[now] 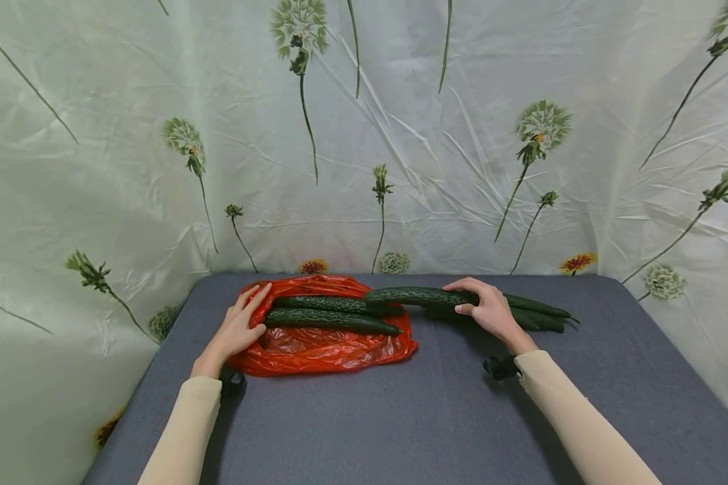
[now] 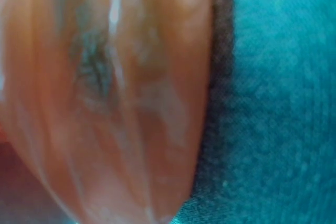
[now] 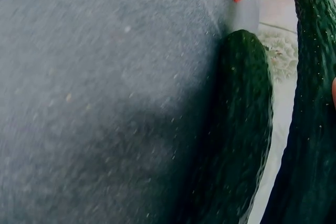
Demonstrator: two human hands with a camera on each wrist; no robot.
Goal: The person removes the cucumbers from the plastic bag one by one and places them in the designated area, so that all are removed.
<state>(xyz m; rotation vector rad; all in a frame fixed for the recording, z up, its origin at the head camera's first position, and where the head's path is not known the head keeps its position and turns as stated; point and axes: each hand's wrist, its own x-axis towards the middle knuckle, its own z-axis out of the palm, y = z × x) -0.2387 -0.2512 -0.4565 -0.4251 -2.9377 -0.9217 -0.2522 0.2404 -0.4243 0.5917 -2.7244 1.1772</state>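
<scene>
You grasp one cucumber (image 1: pixel 409 295) in your right hand (image 1: pixel 488 310), its tip over the red bag (image 1: pixel 334 357) by the worktop's (image 1: pixel 364 431) far edge.
Your left hand (image 1: pixel 235 331), fingers extended, touches the bag's left side; two others (image 1: pixel 327 320) lie on it; brought in too low, the held one might snag the plastic or shove them askew.

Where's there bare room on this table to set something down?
Bare table lies between the sleeves, nearer than the red bag, and right of the right sleeve. The back is crowded with the bag, cucumbers, left hand and right hand.
</scene>
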